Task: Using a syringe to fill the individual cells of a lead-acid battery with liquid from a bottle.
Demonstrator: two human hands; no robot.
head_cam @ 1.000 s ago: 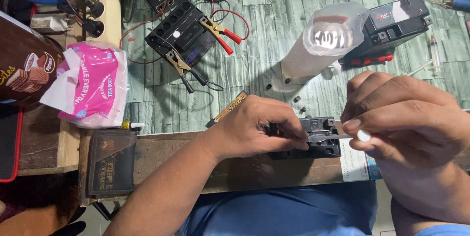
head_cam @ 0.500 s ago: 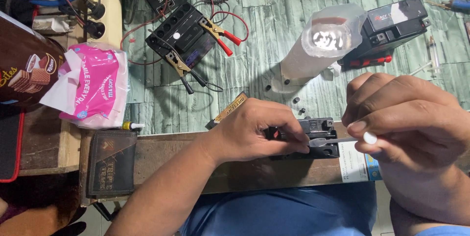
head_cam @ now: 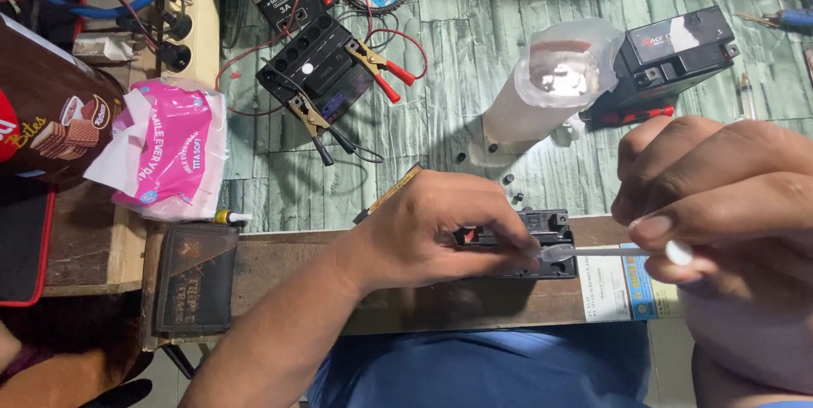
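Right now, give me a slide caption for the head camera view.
Left hand steadies a small black battery on a wooden plank while right hand holds a white syringe.

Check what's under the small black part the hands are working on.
The small black part rests on a brown wooden plank. The left hand covers its left half, so contact there is hidden. The right hand holds a white tube to it.

Small black rectangular plastic part [head_cam: 542, 243]: lies flat on a wooden plank, half covered by the left hand [head_cam: 440, 230], whose fingers rest on its top. Thin white plastic tube [head_cam: 605, 251]: horizontal, pinched in the right hand [head_cam: 720, 196]; its tip meets the part just beside the left fingertips.
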